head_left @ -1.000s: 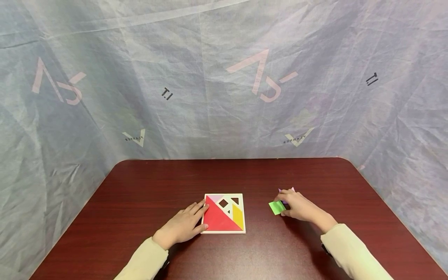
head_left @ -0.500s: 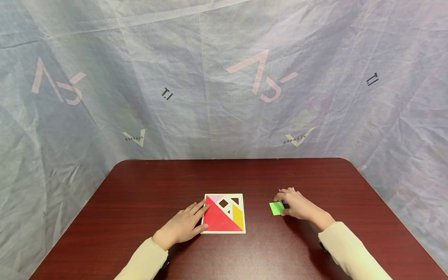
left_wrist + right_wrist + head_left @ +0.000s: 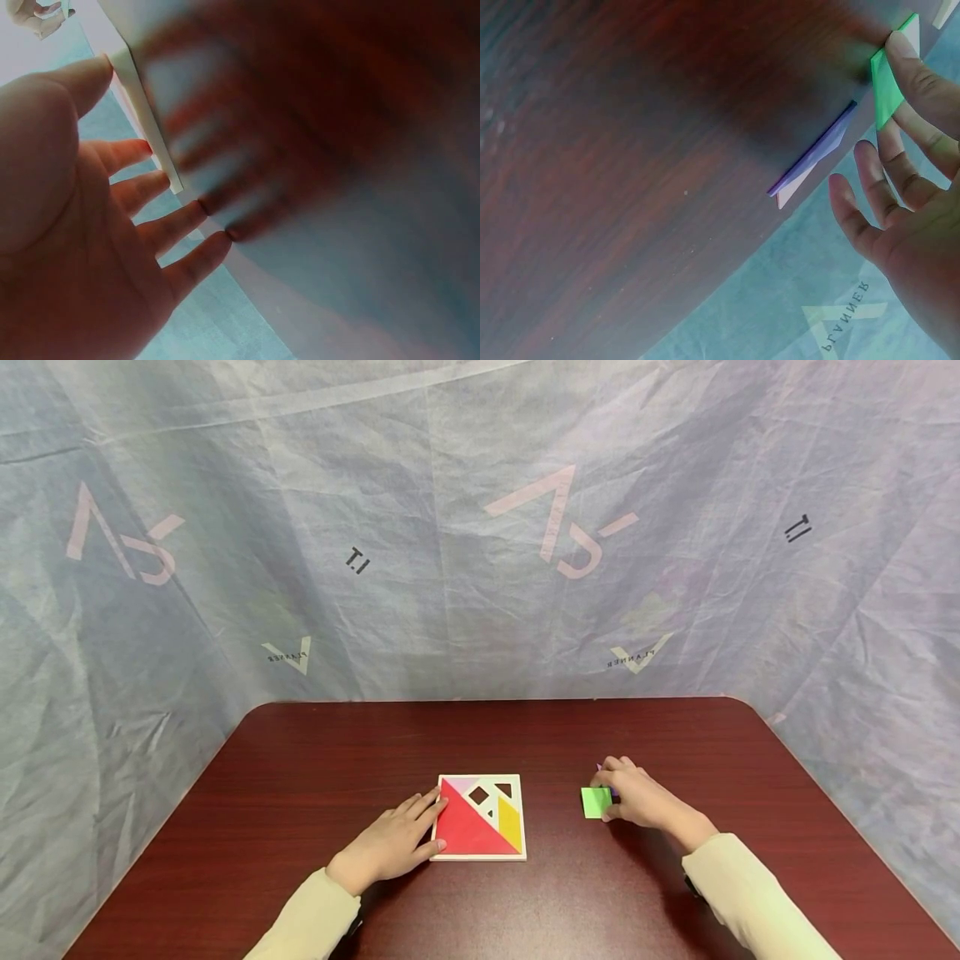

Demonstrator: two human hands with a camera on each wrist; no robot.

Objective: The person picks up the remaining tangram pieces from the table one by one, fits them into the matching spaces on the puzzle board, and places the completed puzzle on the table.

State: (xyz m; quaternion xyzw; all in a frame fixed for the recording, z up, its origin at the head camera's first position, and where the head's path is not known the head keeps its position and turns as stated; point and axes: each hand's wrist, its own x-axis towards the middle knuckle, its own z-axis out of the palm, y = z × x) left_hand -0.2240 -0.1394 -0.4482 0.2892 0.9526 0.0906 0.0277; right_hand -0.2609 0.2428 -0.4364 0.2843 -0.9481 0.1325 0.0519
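Observation:
A white-framed tangram board (image 3: 522, 835) lies on the table, with a large red area (image 3: 472, 831), a yellow parallelogram (image 3: 510, 822) and a pale pink piece (image 3: 461, 784) in it. Dark table shows through a square opening and two triangular ones. My left hand (image 3: 390, 845) rests at the board's left edge, fingers extended and fingertips over the red. To the right, my right hand (image 3: 637, 795) pinches a green square tangram piece (image 3: 596, 803) between thumb and fingers. Beyond that hand lie a purple piece (image 3: 817, 154) and a pale pink triangle (image 3: 793, 187), mostly hidden from the head view.
The dark red wooden table (image 3: 345, 743) has rounded far corners. A grey printed cloth (image 3: 450, 568) hangs behind it and along both sides.
The green square has turned in my right fingers so its edges sit straighter, and has shifted slightly right. My right fingers have risen a little. My left hand and the board stay still.

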